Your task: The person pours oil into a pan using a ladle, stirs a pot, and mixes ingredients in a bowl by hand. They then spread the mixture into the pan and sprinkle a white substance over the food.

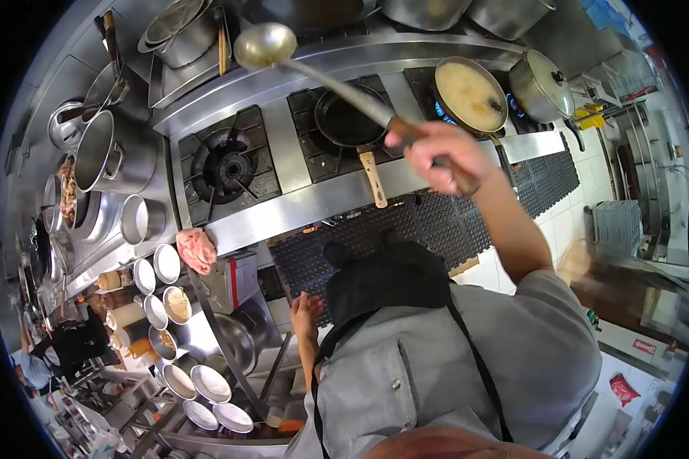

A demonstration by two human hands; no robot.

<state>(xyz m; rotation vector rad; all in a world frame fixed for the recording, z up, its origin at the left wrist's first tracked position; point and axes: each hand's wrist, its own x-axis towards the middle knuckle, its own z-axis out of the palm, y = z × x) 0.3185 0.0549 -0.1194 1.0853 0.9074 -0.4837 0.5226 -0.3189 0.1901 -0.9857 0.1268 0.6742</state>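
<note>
My right hand [445, 155] is closed round the wooden handle of a long metal ladle [266, 47]. The ladle is raised over the stove, its round bowl off to the left near the back ledge. Beneath its shaft, a dark frying pan [348, 116] sits on the middle burner, its pale handle [373, 180] pointing towards me. My left hand [307, 312] hangs low beside my apron, fingers apart, holding nothing. To the right, a pan of bubbling tan liquid [467, 93] stands over a blue flame, with something dark at its right side.
A lidded pot [542, 86] stands at far right. The left burner [231, 164] has no pan on it. A pink cloth [197, 251] lies on the counter corner, near a tall pot [103, 153] and several white bowls [167, 263]. Another person [34, 367] is at far left.
</note>
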